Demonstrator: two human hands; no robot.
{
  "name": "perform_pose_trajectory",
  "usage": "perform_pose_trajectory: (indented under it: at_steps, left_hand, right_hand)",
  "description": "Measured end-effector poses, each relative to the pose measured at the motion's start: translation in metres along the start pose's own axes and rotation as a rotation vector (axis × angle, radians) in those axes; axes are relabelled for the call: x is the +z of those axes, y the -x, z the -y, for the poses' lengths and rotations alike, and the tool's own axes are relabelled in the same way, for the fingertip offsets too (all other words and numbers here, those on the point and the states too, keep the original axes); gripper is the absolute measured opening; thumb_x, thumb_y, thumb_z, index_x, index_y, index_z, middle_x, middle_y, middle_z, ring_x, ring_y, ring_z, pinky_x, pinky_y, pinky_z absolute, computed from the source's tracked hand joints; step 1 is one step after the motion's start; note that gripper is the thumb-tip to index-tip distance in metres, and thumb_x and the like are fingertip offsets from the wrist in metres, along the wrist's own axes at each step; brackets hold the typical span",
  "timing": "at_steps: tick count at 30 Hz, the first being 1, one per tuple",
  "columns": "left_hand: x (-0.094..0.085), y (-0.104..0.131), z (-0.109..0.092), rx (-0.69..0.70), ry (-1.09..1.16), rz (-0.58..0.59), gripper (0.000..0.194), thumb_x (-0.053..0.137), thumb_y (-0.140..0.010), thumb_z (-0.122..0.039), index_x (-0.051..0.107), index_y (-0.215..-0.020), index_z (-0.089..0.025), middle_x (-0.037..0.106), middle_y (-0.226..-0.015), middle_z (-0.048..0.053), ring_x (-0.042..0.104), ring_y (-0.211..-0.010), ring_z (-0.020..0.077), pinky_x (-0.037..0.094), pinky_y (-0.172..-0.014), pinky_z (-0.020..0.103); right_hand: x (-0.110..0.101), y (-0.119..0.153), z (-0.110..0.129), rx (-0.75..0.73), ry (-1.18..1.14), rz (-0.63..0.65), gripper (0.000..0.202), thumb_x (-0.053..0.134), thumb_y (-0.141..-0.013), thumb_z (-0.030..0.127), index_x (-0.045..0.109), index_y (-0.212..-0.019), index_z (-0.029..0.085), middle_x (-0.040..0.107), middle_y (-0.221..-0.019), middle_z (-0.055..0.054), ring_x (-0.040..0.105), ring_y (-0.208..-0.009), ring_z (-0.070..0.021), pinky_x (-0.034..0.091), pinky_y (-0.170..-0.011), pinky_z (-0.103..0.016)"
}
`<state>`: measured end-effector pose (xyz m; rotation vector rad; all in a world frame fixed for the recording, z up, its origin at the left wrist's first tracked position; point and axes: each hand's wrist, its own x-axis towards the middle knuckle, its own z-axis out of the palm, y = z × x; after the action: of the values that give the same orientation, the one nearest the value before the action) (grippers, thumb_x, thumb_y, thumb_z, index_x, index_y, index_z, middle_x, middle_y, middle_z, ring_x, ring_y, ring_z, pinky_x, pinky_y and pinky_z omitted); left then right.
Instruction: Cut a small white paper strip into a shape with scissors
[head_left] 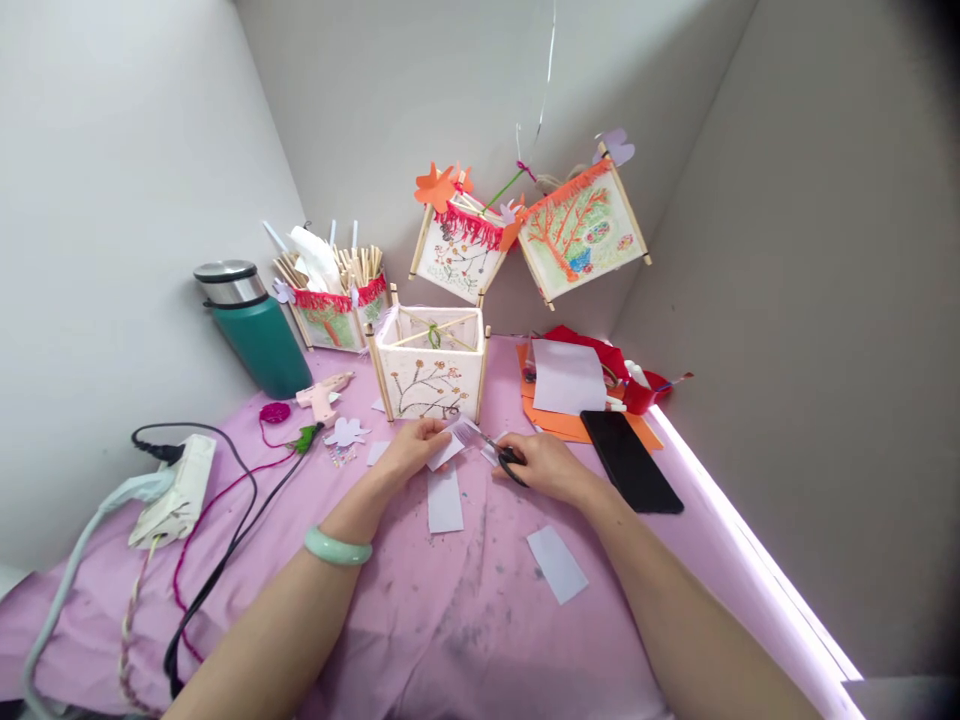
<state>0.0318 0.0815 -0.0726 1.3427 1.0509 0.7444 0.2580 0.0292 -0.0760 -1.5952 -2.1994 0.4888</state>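
Observation:
My left hand [411, 447] pinches a small pale lilac paper piece [448, 452], its near-hand edge cut into thin fringe strips. From the right, my right hand [544, 464] grips black-handled scissors [511, 466], with the blades pointing left at the fringed strips. Whether the blades are touching the paper is too small to tell. Below my left hand lies a pale paper rectangle [445, 503], and another paper rectangle [557, 565] rests nearer me on the right. Just behind both hands stands a white box lantern [429, 380] with wooden corner sticks and drawn branches with orange blossoms.
Two decorated lanterns [583, 235] hang behind. At left are a green bottle [262, 340], a holder of sticks [330, 325], a pink glue gun [322, 398], a paper flower [347, 432] and a power strip [174, 492] with cables. Right: a black phone [630, 460] and coloured paper [559, 425].

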Motion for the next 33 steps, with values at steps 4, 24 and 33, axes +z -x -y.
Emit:
perform_pose_trajectory:
  at_steps: [4, 24, 33]
  left_hand:
    - [-0.0007, 0.0006, 0.0009, -0.003, 0.001, -0.018, 0.026, 0.075, -0.071, -0.034, 0.060, -0.076, -0.014, 0.060, -0.054, 0.001, 0.054, -0.043, 0.0108, 0.038, -0.044, 0.021]
    - [-0.0014, -0.0017, 0.0032, 0.009, -0.030, 0.002, 0.021, 0.073, -0.071, -0.031, 0.059, -0.069, -0.015, 0.059, -0.053, 0.001, 0.050, -0.043, 0.0098, 0.036, -0.044, 0.022]
    - [-0.0007, 0.0006, 0.0058, 0.050, -0.052, -0.011, 0.019, 0.070, -0.072, -0.030, 0.059, -0.068, -0.015, 0.058, -0.051, 0.001, 0.049, -0.044, 0.0091, 0.035, -0.044, 0.020]
  right_hand:
    - [0.0005, 0.0001, 0.0002, 0.027, -0.008, 0.002, 0.021, 0.071, -0.080, 0.039, 0.070, -0.095, 0.024, 0.071, -0.078, 0.000, 0.061, -0.069, -0.0168, 0.035, -0.059, -0.023]
    - [-0.0046, -0.0003, 0.0058, 0.040, 0.005, 0.020, 0.023, 0.070, -0.083, 0.038, 0.070, -0.099, 0.023, 0.072, -0.084, -0.001, 0.061, -0.069, -0.0150, 0.036, -0.060, -0.022]
    - [-0.0041, 0.0007, 0.0057, 0.031, 0.016, 0.000, 0.024, 0.071, -0.082, 0.039, 0.070, -0.100, 0.022, 0.072, -0.085, -0.001, 0.061, -0.072, -0.0151, 0.035, -0.061, -0.022]
